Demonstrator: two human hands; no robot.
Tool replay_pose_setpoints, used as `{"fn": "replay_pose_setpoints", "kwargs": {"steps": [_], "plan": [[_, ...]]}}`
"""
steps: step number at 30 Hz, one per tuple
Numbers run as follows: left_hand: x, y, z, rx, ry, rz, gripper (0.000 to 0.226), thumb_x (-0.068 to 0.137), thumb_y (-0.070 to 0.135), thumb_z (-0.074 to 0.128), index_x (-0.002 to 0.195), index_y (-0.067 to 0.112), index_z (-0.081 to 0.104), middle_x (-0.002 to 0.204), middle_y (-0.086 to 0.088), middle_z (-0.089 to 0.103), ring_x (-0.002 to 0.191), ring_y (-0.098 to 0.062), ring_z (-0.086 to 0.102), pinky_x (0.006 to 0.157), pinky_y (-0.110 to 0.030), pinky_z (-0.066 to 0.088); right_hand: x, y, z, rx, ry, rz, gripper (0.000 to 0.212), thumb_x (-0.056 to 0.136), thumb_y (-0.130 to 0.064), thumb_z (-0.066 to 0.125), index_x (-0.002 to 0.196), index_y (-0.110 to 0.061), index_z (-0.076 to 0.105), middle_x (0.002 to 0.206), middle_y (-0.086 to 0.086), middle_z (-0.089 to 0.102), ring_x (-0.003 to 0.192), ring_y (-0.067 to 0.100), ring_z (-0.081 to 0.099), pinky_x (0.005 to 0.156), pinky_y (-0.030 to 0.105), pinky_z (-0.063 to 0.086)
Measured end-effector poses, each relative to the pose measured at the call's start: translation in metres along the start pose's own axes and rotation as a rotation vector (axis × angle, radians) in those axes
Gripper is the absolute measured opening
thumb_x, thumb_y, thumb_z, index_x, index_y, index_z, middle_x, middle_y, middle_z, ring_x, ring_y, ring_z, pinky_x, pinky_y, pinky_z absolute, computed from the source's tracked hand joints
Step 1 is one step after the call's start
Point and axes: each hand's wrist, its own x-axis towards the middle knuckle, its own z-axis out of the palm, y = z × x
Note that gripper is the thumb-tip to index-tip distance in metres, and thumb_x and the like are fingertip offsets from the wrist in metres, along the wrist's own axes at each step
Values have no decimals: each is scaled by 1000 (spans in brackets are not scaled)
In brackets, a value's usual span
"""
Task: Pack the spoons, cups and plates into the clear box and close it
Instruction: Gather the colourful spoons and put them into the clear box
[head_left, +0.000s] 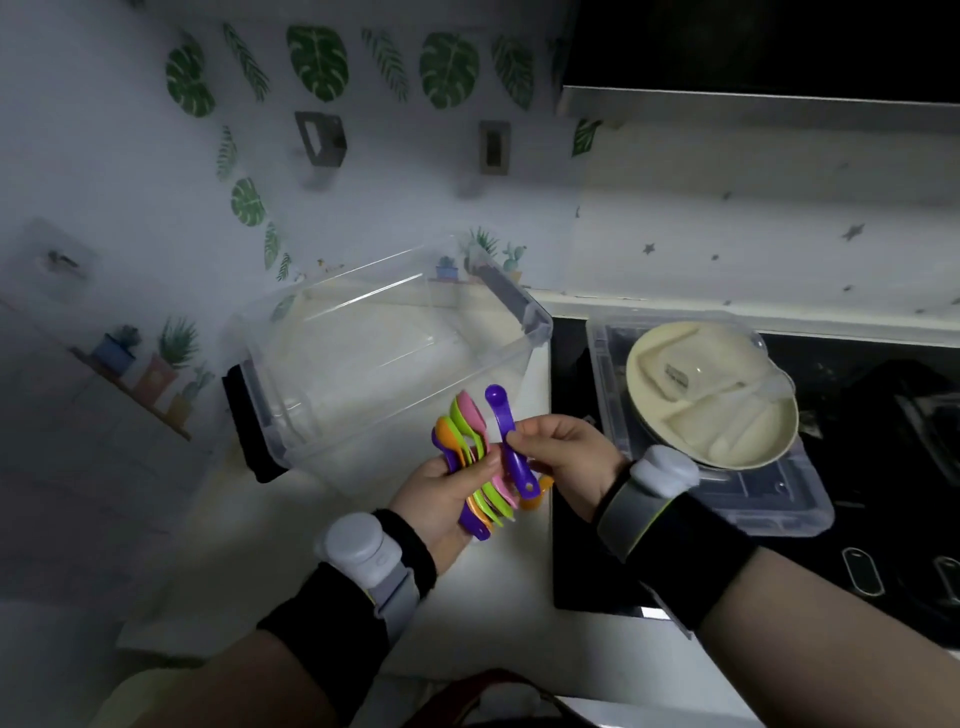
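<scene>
We hold the spoon bundle (470, 457) clamped in our left hand (441, 499); our right hand (558, 452) pinches the purple spoon (508, 441) mid-handle. The clear box (395, 353) sits empty at eleven o'clock. Light, stiff, slippery plastic, we judge: take handles.

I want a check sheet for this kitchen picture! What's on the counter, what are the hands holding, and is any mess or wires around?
Surface: white counter, dimly lit; black cooktop to the right.
Job's things: clear box open and empty on the counter; its lid lies on the cooktop with cream divided plates stacked on it. No cups clearly seen.
Clutter: nothing seen.
Grippers: left hand grips a bunch of coloured spoons; right hand pinches one purple spoon.
Cables: nothing seen.
Surroundings: leaf-patterned wall; bands with trackers on both wrists.
</scene>
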Motion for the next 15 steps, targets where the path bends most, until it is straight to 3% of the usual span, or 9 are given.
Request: {"fn": "replay_pose_setpoints", "kwargs": {"steps": [4, 8, 12, 15], "plan": [[-2, -3, 2, -12, -58, -25, 47, 76, 17, 67, 121, 2, 58, 109, -20, 67, 87, -26, 70, 73, -33, 58, -8, 4, 4, 174, -56, 86, 20, 65, -23, 73, 78, -8, 68, 68, 8, 67, 62, 20, 60, 63, 28, 47], [-4, -4, -1, -9, -78, -19, 35, 71, 17, 62, 105, 10, 65, 84, -9, 75, 74, -17, 72, 66, -30, 59, -14, 4, 12, 308, -124, 146, 22, 63, -25, 74, 76, -11, 65, 67, 8, 57, 63, 17, 55, 61, 25, 47], [-6, -3, -6, -30, -17, -20, 19, 85, 13, 55, 101, 9, 64, 73, -9, 73, 63, -17, 72, 59, -29, 59, -15, 7, 24, 323, -124, 191, 7, 79, -21, 64, 79, -14, 60, 56, -1, 59, 58, 12, 57, 57, 23, 50], [-9, 1, -13, -1, -19, -21, 18, 90, 11, 51, 102, 8, 64, 75, -9, 74, 68, -18, 73, 62, -29, 60, -12, 9, 32, 243, -121, 224, 13, 80, -27, 63, 86, -16, 58, 66, -1, 64, 62, 11, 62, 55, 23, 52]]}}
